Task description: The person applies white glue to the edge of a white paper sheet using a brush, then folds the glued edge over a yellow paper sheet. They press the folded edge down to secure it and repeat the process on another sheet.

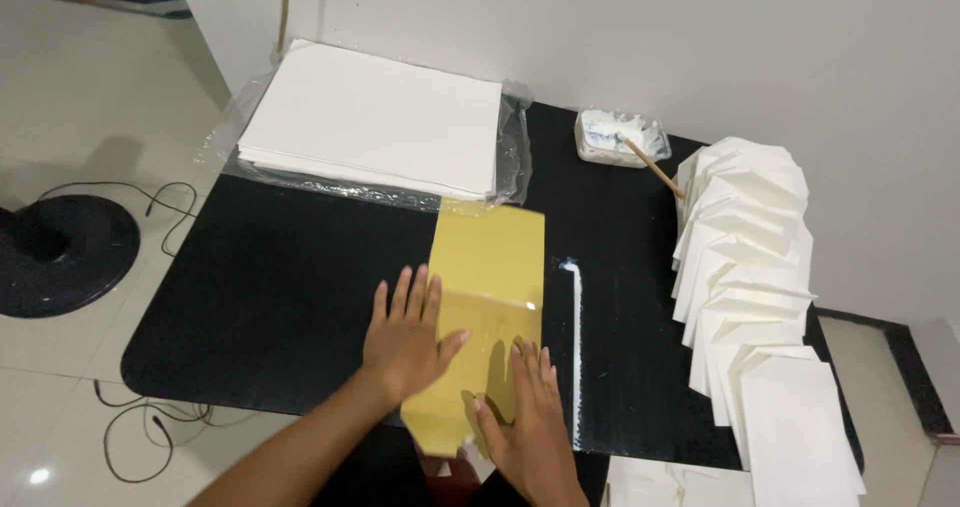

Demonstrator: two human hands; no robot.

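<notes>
A glossy yellow sheet [495,277] lies lengthwise on the black table [270,297], its near end hanging over the front edge. My left hand [408,335] rests flat on the sheet's left side with fingers spread. My right hand [528,417] presses flat on the sheet's near right part, fingers together and pointing away. Neither hand grips anything. A thin white line of paste [575,327] runs along the table just right of the sheet.
A thick stack of white paper [375,117] on clear plastic wrap sits at the back left. A small tub of white paste [620,137] with a wooden stick [652,167] stands at the back. Several folded white envelopes [750,267] fan down the right side. A black fan base [60,252] and cables lie on the floor at left.
</notes>
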